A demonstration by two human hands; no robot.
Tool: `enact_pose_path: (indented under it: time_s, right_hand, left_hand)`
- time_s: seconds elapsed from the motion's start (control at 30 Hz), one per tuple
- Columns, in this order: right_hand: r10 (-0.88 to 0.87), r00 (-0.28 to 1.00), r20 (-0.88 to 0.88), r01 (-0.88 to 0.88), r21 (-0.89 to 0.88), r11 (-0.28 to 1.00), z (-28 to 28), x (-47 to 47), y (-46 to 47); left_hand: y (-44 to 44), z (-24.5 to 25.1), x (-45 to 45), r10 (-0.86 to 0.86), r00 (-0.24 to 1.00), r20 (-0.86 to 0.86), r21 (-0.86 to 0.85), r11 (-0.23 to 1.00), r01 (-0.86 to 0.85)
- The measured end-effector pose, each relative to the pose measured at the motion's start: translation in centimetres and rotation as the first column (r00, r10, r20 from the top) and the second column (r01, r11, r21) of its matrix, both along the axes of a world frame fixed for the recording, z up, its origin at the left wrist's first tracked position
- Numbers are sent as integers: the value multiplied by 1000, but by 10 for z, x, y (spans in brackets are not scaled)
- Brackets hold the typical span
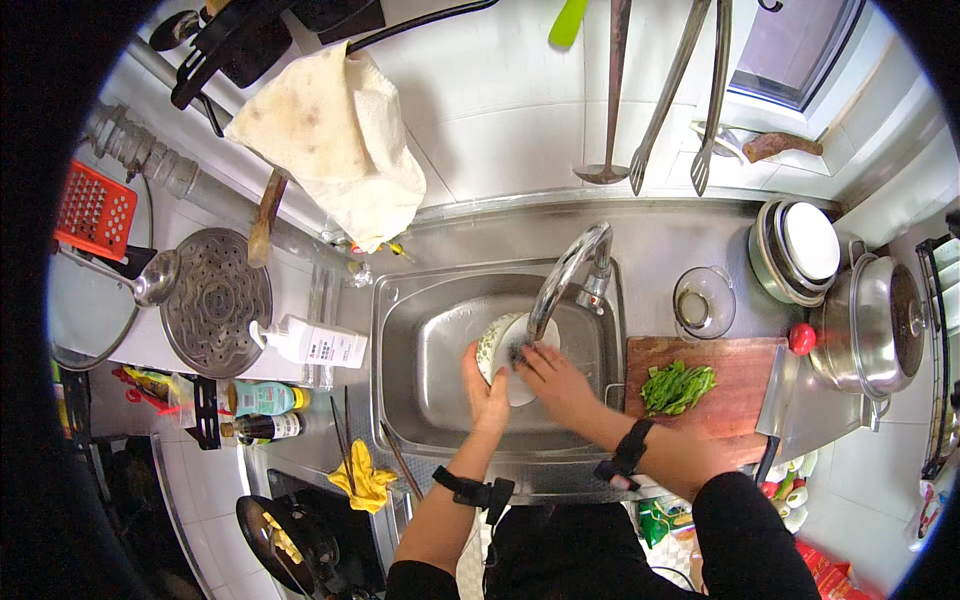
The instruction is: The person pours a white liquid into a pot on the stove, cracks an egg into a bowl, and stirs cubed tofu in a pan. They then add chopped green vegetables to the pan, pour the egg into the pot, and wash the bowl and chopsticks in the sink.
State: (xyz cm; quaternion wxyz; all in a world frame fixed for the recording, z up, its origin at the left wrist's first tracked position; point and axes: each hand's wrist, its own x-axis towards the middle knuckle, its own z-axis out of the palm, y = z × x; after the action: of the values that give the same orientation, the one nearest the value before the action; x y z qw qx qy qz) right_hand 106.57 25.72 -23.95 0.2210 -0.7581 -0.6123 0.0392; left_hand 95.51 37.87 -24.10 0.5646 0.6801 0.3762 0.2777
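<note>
Over the steel sink [420,292], my left hand [486,394] grips a white bowl [495,334] with a green leaf pattern on its outside. The bowl is tilted, its mouth facing right. My right hand [559,386] is slightly blurred and reaches into it. Under its fingertips is a small dark scouring pad [517,351], partly hidden. The chrome faucet [566,270] arches over the bowl, its spout end just above my right fingers. Whether water runs cannot be made out.
Right of the sink, a wooden cutting board [739,367] bears chopped greens [677,388] and a cleaver [780,390]. Behind it stand a glass bowl [703,304], stacked bowls [795,251] and a steel pot [862,330]. Left are a pump bottle [319,341] and a yellow cloth [364,480].
</note>
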Motion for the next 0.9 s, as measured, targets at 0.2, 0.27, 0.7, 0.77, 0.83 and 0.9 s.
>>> enact_pose_path:
  time_s: [0.2,0.27,0.7,0.77,0.83,0.9]
  right_hand:
    - [23,740,-672,16,52,999,-5,-40,8]
    - [115,941,-319,-145,-72,987,-12,-17,1]
    - [83,880,-467,-68,49,996,-13,-35,-8]
    - [140,990,18,-137,-114,984,-17,2,-15]
    - [96,990,108,-98,16,995,-14,10,-13]
    - [-9,999,43,14,-106,994,-9,-3,-8]
  left_hand:
    - [-5,-2,0,106,990,96,-123,988,-94]
    - [-1,-3,-7,54,998,-27,-80,995,-56]
    - [10,-6,-15,-3,1000,-24,-115,993,0]
    - [17,-4,-17,-130,984,-119,40,990,136]
    - [17,-7,-15,-134,973,-188,-62,990,124]
    - [12,-11,-9,-69,978,-196,-116,992,47]
